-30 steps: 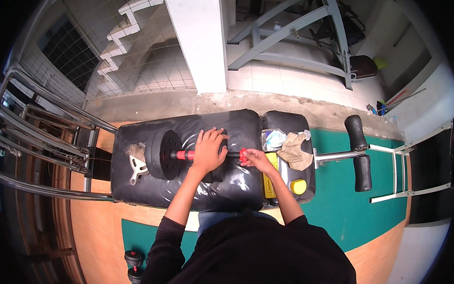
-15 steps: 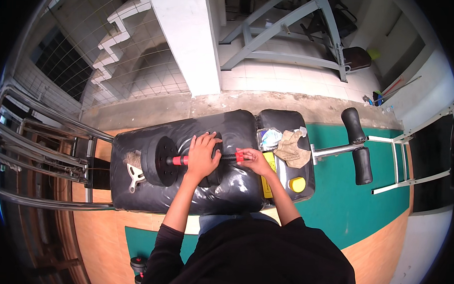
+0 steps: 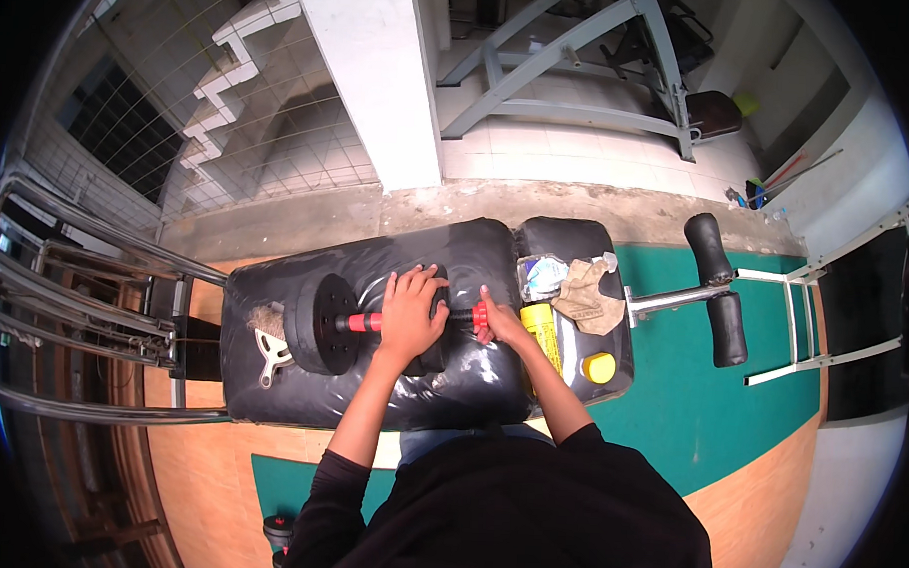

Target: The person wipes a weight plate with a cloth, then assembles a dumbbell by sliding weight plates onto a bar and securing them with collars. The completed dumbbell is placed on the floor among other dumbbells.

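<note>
A dumbbell with black plates and a red-and-black bar lies across the padded black bench (image 3: 370, 406). Its large left plate (image 3: 318, 324) stands on edge with small holes round its face. My left hand (image 3: 410, 318) lies over the smaller right-hand plate (image 3: 432, 361), fingers reaching across its top and thumb on its near right side, hiding much of it. At the bar's threaded right end, my right hand (image 3: 498, 321) pinches a red collar nut (image 3: 480, 315), thumb raised beside it. Some of its fingers are hidden behind the nut.
A cream metal bracket (image 3: 272, 353) sits left of the dumbbell. On the bench's right section are a yellow canister (image 3: 540, 332), a yellow cap (image 3: 599, 367), a brown cloth (image 3: 584, 299) and a blue-white packet (image 3: 545, 275). Padded leg rollers (image 3: 709, 251) project right.
My right hand has turned and shifted its grip on the red collar nut, its thumb now pointing up. The yellow canister shows more beside my wrist. My left hand stays on the plate.
</note>
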A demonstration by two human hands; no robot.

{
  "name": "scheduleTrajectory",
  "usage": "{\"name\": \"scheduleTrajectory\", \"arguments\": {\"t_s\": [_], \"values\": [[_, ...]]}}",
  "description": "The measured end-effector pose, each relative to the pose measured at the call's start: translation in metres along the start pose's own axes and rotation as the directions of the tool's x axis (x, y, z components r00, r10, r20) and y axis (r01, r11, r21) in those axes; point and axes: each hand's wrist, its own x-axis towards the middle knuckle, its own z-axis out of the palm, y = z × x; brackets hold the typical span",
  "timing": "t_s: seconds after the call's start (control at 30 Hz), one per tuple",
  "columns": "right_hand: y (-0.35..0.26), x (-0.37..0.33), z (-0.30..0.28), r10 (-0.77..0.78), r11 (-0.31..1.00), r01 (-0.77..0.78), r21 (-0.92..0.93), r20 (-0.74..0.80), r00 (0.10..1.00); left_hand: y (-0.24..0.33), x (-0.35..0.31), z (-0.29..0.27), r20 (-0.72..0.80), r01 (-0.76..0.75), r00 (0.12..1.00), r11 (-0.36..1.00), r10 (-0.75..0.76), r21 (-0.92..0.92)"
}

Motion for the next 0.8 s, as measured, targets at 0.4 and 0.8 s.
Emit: {"name": "scheduleTrajectory", "arguments": {"t_s": [0.4, 0.8], "values": [[0.025, -0.013, 0.01, -0.257, 0.826, 0.297, 0.479, -0.15, 0.955, 0.0, 0.0, 0.0, -0.007, 0.009, 1.0, 1.0, -0.009, -0.027], [0.018, -0.048, 0.01, -0.035, 0.866, 0.04, 0.499, -0.019, 0.999, -0.003, 0.001, 0.0, -0.025, 0.01, 1.0, 0.999, -0.011, -0.052]]}}
